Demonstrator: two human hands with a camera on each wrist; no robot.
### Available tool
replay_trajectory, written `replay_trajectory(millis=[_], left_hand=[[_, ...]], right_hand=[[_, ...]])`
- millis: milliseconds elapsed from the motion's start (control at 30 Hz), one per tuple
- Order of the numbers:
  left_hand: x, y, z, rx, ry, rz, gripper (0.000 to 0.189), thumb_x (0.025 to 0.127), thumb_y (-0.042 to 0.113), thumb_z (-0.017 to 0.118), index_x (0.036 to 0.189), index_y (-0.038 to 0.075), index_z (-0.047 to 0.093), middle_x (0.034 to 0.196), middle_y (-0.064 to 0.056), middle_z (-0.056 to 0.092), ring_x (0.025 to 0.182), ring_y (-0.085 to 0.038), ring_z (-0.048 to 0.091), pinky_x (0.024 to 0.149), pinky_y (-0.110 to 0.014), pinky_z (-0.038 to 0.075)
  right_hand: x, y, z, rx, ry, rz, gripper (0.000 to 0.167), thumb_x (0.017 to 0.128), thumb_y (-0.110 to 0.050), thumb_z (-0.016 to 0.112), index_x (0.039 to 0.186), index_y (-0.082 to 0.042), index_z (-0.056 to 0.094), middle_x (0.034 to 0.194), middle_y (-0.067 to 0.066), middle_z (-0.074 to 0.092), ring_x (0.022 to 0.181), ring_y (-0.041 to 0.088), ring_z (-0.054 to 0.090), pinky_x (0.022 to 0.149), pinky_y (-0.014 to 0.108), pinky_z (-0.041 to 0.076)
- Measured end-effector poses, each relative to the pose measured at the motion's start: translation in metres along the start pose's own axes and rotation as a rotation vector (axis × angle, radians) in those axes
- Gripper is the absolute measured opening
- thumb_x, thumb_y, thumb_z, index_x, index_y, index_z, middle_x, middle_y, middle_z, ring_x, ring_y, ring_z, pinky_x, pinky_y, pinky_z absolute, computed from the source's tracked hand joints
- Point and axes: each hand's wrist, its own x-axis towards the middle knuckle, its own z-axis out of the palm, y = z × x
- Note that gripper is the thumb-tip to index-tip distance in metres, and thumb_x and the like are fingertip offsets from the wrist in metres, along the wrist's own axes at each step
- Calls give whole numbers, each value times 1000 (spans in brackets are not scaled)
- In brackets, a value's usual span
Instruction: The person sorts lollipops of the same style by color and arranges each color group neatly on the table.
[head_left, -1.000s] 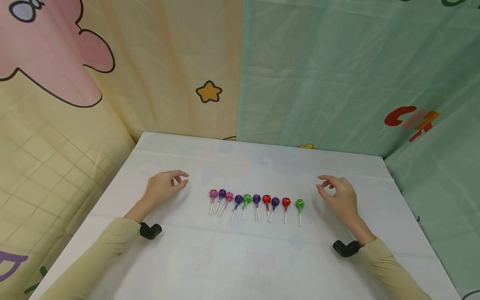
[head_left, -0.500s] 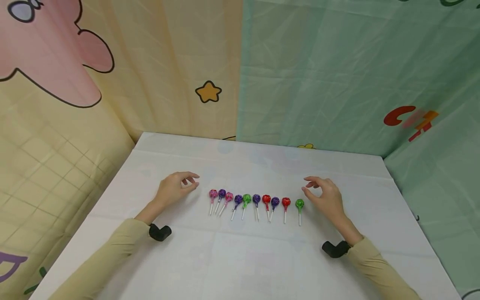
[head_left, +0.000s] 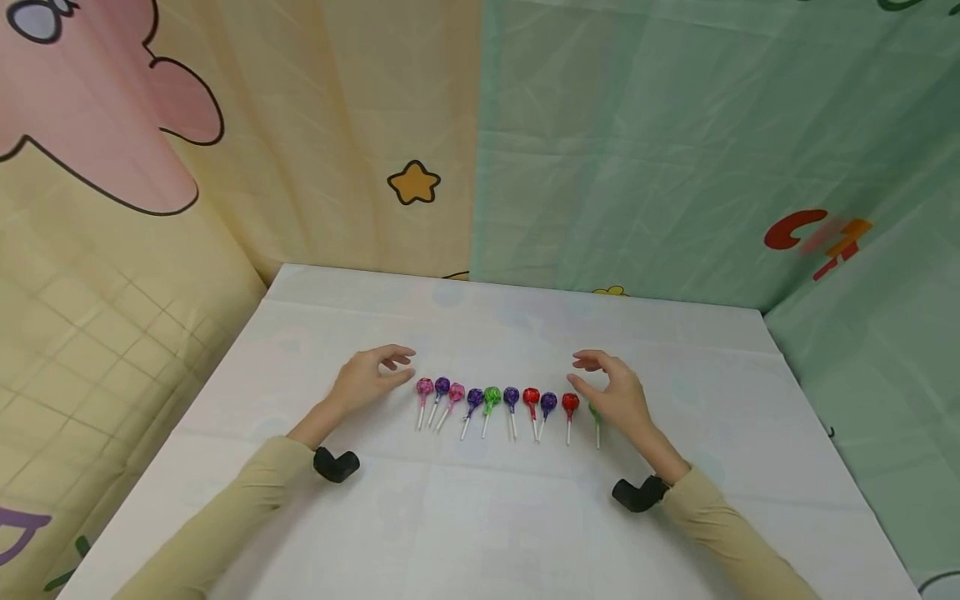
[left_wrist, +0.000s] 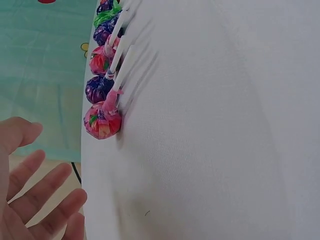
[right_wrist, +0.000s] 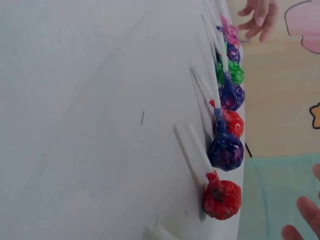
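Row of ten lollipops (head_left: 495,404) on the white table (head_left: 480,517), sticks pointing toward the person — 2 pink, 4 purple, 2 green, 2 red. Left hand (head_left: 367,379) hovers just left of the row's pink end, fingers loosely spread, holding nothing. Right hand (head_left: 611,392) sits over the row's right end, covering most of the last green lollipop (head_left: 596,429) — fingers curved and apart, gripping nothing.
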Motion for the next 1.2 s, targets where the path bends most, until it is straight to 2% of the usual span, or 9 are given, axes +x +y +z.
replay_trajectory(millis=[300, 500, 633, 833, 1200], left_hand=[[2, -3, 8, -115, -62, 0, 38, 87, 23, 70, 122, 10, 64, 107, -8, 71, 93, -23, 63, 72, -31, 47], [5, -1, 10, -190, -109, -16, 38, 86, 19, 71, 122, 8, 64, 106, -11, 71, 89, -22, 62, 72, -31, 48], [7, -1, 11, -208, -148, -26, 38, 85, 21, 72, 120, 8, 64, 106, -11, 71, 86, -20, 61, 72, -30, 47], [10, -5, 13, -229, -191, 2, 39, 85, 22, 73, 119, 6, 64, 103, -12, 70, 80, -16, 59, 68, -26, 47], [15, -8, 17, -230, -254, 36, 41, 82, 23, 76, 119, 7, 65, 100, -9, 70, 76, -14, 56, 69, -26, 45]], right_hand=[[5, -19, 19, 97, -46, 24, 38, 84, -20, 74, 119, -9, 62, 106, 10, 70, 100, 28, 60, 89, 53, 47], [10, -34, 34, 140, -91, 18, 41, 83, -22, 76, 119, -9, 62, 106, 8, 70, 99, 27, 60, 87, 51, 47], [14, -45, 45, 150, -126, 16, 41, 82, -25, 76, 119, -12, 62, 106, 6, 70, 99, 27, 61, 87, 50, 48], [21, -57, 60, 189, -195, 34, 44, 82, -27, 76, 121, -12, 62, 108, 4, 70, 102, 27, 62, 86, 46, 50], [37, -71, 79, 262, -326, 72, 47, 82, -22, 77, 123, -8, 59, 112, 6, 70, 107, 25, 63, 88, 45, 51]])
